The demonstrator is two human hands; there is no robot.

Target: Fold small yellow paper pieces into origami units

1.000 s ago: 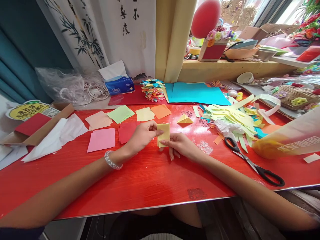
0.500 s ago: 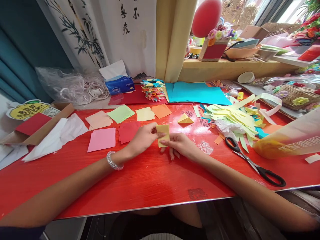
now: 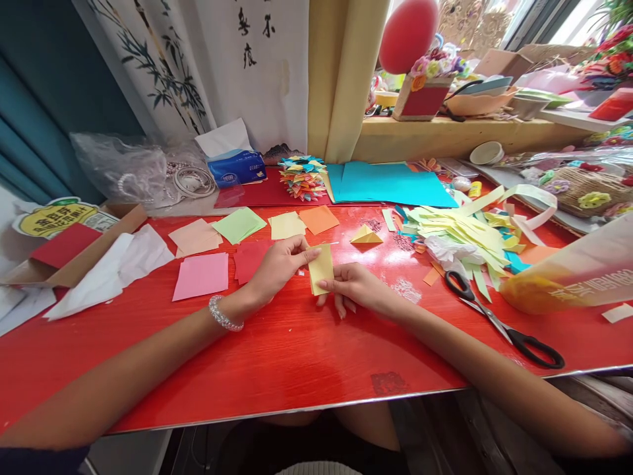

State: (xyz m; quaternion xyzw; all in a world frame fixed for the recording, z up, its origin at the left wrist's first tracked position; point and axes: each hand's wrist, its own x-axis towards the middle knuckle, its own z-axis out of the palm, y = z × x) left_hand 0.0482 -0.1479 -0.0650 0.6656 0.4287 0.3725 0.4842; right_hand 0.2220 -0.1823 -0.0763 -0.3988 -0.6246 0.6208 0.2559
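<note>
A folded yellow paper point(image 3: 322, 269), narrow and upright, is held between both hands above the red table point(image 3: 277, 356). My left hand point(image 3: 284, 265), with a beaded bracelet at the wrist, pinches its upper left edge between thumb and fingers. At its lower right, my right hand point(image 3: 353, 285) grips the paper with the thumb in front and fingers behind. A small folded yellow triangle point(image 3: 366, 235) stands just beyond my right hand. Near my left hand lie stacks of red paper point(image 3: 251, 258), pale yellow paper point(image 3: 287, 225) and orange paper point(image 3: 319, 220).
Pink paper point(image 3: 200, 275), peach paper point(image 3: 194, 237) and green paper point(image 3: 240, 225) lie to the left. Black-handled scissors point(image 3: 499, 323) rest at the right, beside a heap of paper strips point(image 3: 459, 231). A multicoloured folded-paper piece point(image 3: 302, 178) and blue sheets point(image 3: 390, 185) are at the back.
My left hand's thumb has slid from the middle of the yellow paper to its upper left edge, and the paper has tilted slightly. My right hand has stayed nearly still.
</note>
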